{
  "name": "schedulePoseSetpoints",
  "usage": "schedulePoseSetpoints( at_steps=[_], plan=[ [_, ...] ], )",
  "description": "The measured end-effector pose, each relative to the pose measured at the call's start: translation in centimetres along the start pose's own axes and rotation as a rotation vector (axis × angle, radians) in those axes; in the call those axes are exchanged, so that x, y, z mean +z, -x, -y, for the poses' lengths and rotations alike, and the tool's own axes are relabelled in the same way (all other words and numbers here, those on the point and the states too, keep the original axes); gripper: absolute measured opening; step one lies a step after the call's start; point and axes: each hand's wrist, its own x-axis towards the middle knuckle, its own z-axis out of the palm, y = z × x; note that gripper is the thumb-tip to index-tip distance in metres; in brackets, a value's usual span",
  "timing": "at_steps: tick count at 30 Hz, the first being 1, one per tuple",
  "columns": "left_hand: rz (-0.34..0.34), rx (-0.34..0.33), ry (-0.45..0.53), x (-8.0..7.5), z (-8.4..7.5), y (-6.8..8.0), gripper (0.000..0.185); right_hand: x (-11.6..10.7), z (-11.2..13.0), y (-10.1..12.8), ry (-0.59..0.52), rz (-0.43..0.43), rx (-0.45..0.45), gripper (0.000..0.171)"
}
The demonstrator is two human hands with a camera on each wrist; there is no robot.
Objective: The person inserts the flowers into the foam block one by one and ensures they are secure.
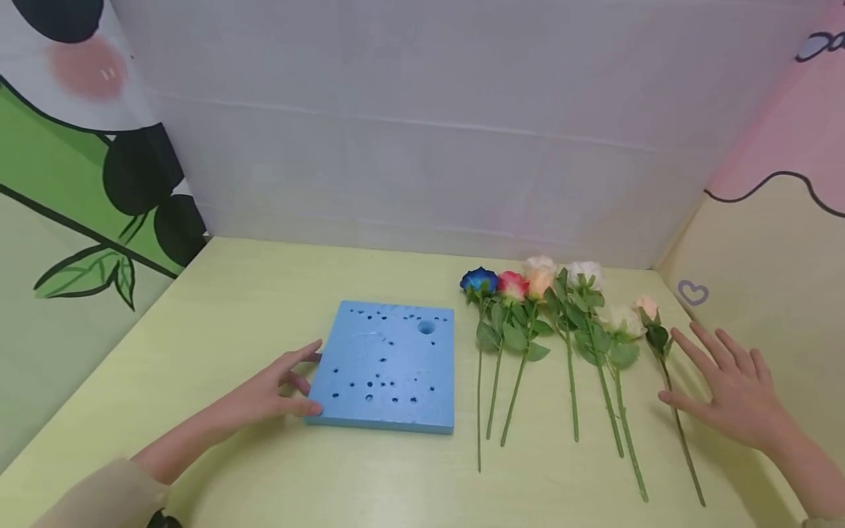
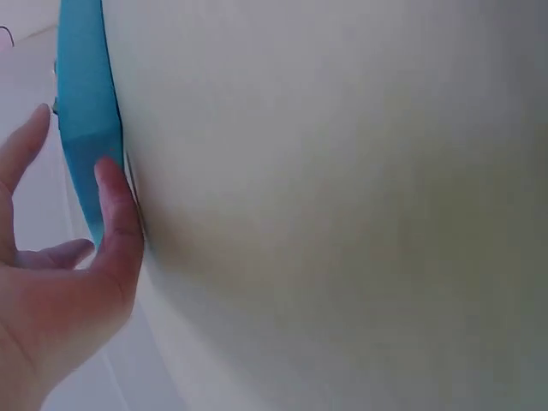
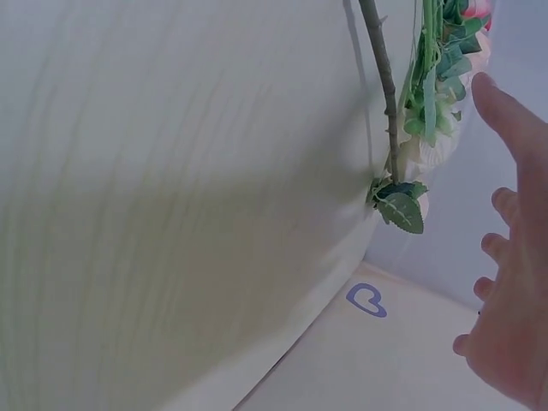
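In the head view, my left hand (image 1: pixel 284 385) rests at the near left corner of a blue foam block (image 1: pixel 396 367) pierced with several holes. Its thumb touches the corner and the loosely bent fingers lie along the left side. The left wrist view shows the thumb (image 2: pixel 120 205) against the block's side (image 2: pixel 88 94). My right hand (image 1: pixel 739 392) is spread, palm down, beside the rightmost flower, a pale pink rose (image 1: pixel 648 306) with a dark stem. That stem (image 3: pixel 385 86) also shows in the right wrist view, apart from the hand.
Between block and right hand lie several artificial roses, heads away from me: a blue one (image 1: pixel 479 280), a red-pink one (image 1: pixel 513 286), a peach one (image 1: pixel 539 281), a white one (image 1: pixel 584 274) and a cream one (image 1: pixel 623 321). Walls with painted drawings enclose the pale yellow table (image 1: pixel 264 293).
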Motion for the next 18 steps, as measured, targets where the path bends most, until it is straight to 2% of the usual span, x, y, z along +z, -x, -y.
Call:
schedulePoseSetpoints(
  at_steps=[3, 6, 14, 18],
  plan=[
    [-0.011, -0.056, 0.062, 0.4, -0.4, 0.6, 0.099, 0.1, -0.3, 0.0, -0.017, 0.012, 0.013, 0.103],
    [-0.022, -0.078, 0.123, 0.9, -0.7, 1.0, 0.093, 0.2, -0.6, 0.0, -0.029, 0.016, 0.022, 0.101],
    [-0.051, -0.065, 0.188, 1.8, -0.8, 1.8, 0.082, 1.0, -1.0, -0.2, -0.075, 0.030, 0.046, 0.098],
    [-0.055, -0.068, 0.202, 1.9, -0.7, 2.2, 0.081, 1.6, -1.3, -0.5, -0.154, 0.044, 0.047, 0.095]
  ],
)
